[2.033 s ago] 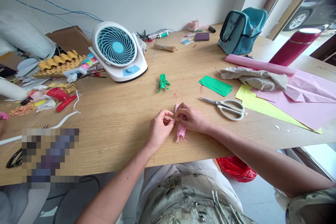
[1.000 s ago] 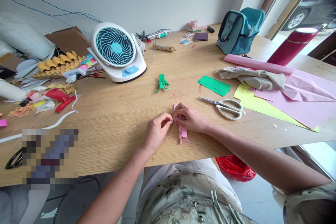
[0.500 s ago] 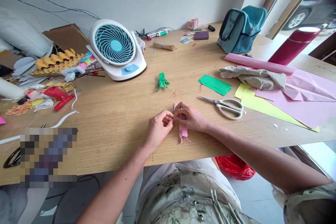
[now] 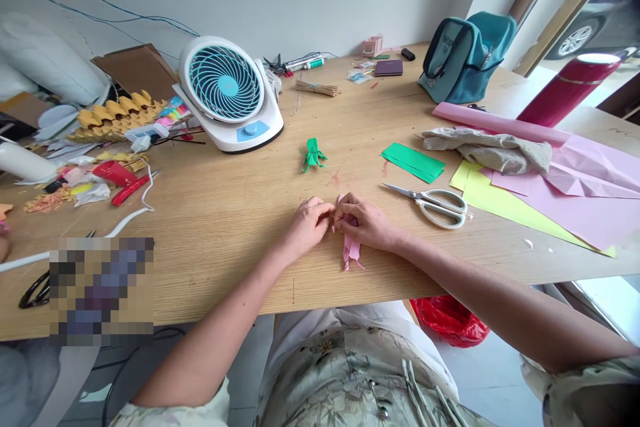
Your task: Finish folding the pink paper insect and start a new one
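A folded pink paper figure [image 4: 352,250] with thin twisted ends lies on the table in front of me, partly covered by my fingers. My right hand [image 4: 367,221] is closed on its upper part. From the left, my left hand [image 4: 311,223] pinches at the figure's side edge, its fingertips touching those of the right hand. Exactly which bit of paper the left fingertips grip is hidden. Farther back stands a green folded paper insect [image 4: 313,155]. Scissors with white handles [image 4: 440,208] lie to the right of my right hand.
Green paper sheets [image 4: 414,161] and yellow paper [image 4: 500,200] lie at the right, beside a grey cloth glove [image 4: 493,150] and pink paper [image 4: 575,203]. A white fan [image 4: 225,93] stands back left. A red bottle [image 4: 567,90] and teal bag [image 4: 465,60] are back right.
My left hand has turned, its knuckles now more upward and its fingertips closer to the right hand. The whole view has shifted slightly. The pink figure stays in place under the right hand.
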The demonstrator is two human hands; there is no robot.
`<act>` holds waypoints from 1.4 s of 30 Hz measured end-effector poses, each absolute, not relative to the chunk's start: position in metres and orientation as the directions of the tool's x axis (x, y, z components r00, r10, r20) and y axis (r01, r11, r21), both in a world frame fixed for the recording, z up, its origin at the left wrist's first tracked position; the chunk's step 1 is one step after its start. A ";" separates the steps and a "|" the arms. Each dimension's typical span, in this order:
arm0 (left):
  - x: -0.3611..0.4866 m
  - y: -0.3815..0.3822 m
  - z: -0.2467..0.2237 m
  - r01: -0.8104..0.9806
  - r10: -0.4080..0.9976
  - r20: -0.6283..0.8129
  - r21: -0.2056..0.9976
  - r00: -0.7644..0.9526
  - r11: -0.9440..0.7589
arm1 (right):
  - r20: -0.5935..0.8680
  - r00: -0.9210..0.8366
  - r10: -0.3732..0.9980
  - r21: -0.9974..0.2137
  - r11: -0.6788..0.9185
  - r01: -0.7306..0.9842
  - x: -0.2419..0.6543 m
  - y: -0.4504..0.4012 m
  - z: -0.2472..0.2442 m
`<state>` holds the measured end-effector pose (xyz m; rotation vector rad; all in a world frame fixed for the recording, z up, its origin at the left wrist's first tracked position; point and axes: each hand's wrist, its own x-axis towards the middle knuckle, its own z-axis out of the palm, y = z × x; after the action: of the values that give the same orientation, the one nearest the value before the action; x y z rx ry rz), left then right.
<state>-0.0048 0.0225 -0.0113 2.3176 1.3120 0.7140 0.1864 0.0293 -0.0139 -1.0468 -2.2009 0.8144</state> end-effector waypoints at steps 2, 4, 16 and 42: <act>-0.005 0.029 -0.011 0.649 0.852 0.229 0.564 0.471 -0.510 | 0.233 -0.537 0.811 -0.715 0.517 0.471 0.187 0.029 -0.015; -0.006 0.032 -0.010 0.631 0.835 0.222 0.566 0.503 -0.531 | 0.241 -0.544 0.804 -0.710 0.528 0.465 0.187 0.029 -0.016; -0.011 0.016 -0.014 0.638 0.850 0.203 0.582 0.487 -0.505 | 0.251 -0.552 0.795 -0.705 0.541 0.459 0.188 0.028 -0.017; 0.020 -0.032 -0.012 0.875 0.888 0.393 0.309 0.240 -0.373 | 0.335 -0.568 0.752 -0.596 0.636 0.491 0.185 0.027 -0.028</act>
<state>0.0201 -0.0318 -0.0120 2.4535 1.7442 0.8060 0.1848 0.0269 -0.0281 -0.9672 -2.2843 0.5992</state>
